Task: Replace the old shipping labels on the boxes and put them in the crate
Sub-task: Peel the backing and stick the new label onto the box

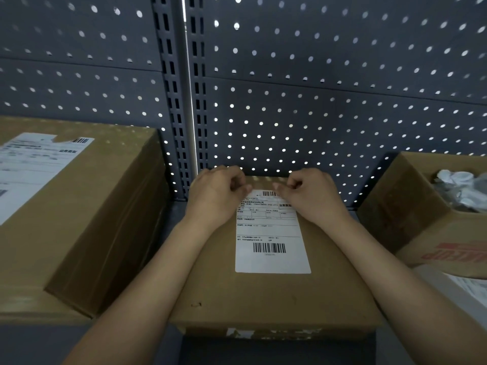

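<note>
Standing close, I see that some things run off the sides. The big box (79, 206) on the left is cut off, and its torn label (34, 164) is too blurry to read. The open box (411, 206) on the right is cut off too. White crumpled stuff (458, 185) sits inside it, and I cannot tell what it is. The red letters (456, 252) on its side show only in part. Behind it all stands a dark pegboard wall (316, 75) full of little holes.

The middle box (237, 293) sits on the grey shelf (176, 214) between the other two, apart from both. Its white shipping label (271, 246) lies flat on top, toward the far end, with a barcode low down. The small print is too tiny to read. Bits of torn white paper (250, 333) cling to the near side of the box.

Both hands are at the far end of the label. The left hand (218, 193) is at the top left corner. The right hand (312, 193) hides the top right corner. On each hand the fingers are curled in and held close together, with the tips down at the label's top edge. Whether they pinch the paper or only press on it, I cannot tell. Both wrists rest on the box top.
</note>
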### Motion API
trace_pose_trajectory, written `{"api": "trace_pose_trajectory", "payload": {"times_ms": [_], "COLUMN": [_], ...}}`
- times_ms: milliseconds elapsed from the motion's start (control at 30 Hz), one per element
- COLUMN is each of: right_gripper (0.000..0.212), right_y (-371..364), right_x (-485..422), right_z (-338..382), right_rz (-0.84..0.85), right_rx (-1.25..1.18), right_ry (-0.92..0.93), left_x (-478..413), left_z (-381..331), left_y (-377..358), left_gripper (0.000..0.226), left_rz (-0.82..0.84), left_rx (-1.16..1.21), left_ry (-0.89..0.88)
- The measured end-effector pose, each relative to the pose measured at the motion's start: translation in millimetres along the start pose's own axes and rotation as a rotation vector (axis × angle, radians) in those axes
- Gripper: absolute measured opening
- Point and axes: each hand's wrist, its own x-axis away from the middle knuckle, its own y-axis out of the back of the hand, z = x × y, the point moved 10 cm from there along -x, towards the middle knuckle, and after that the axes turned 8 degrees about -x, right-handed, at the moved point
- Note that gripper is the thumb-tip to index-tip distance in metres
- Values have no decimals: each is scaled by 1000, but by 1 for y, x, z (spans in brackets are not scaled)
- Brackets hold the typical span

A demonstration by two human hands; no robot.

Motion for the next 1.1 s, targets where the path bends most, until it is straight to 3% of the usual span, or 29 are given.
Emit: {"api": "trace_pose_trajectory", "payload": {"times_ms": [167,367,533,700,933,1100], "right_gripper": [43,39,36,50,80,86], "right_y": [5,-4,-3,3,-1,2], "right_x": [6,3,15,49,70,90], "right_z": [-2,-3,5,11,8,3], "right_rz": [-27,77,223,310,432,578], "right_rx": [134,210,212,255,197,190], "right_ry": [44,36,51,83,94,30], "left_x": [2,1,5,41,63,79], "left_z": [0,4,-9,-18,-23,-16], "left_y": [2,2,8,8,2,-3], "left_gripper": [10,12,14,50,72,97], "left_rz": [-1,2,41,219,374,491], "left_rx": [0,23,-40,-180,-278,-306], "left_ry": [2,41,-48,-89,-136,-147]}}
